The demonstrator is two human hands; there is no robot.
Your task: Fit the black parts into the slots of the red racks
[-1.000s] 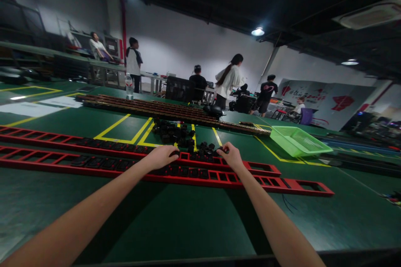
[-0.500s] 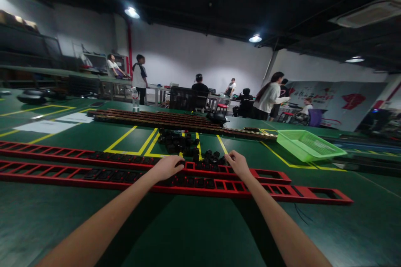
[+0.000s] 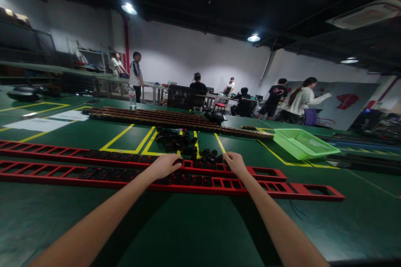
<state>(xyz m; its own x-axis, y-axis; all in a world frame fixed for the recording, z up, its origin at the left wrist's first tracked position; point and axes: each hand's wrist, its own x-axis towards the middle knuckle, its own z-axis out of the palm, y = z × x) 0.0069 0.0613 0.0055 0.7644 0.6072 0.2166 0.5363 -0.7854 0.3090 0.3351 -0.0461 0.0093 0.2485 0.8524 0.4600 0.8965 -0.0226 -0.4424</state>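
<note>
Two long red slotted frames lie side by side on the green table: the near frame (image 3: 338, 196) and the far frame (image 3: 282, 176). Small black square parts (image 3: 106, 174) fill many middle slots of both. My left hand (image 3: 165, 165) is closed over the far frame, its fingertips on a black part there. At the same frame, further right, my right hand (image 3: 235, 162) has its fingers pinched together; whatever they hold is hidden. Loose black parts (image 3: 178, 142) lie in a heap behind the far frame, with a smaller cluster (image 3: 210, 156) between my hands.
Long dark brown strips (image 3: 156, 117) lie across the table behind the heap. A light green basket (image 3: 305, 144) stands at the right. Further left are a water bottle (image 3: 132, 99) and white paper sheets (image 3: 44, 124). Several people are in the background.
My hands keep nearly the same places on the far frame. The view has shifted slightly. In the background, a person in white has moved right.
</note>
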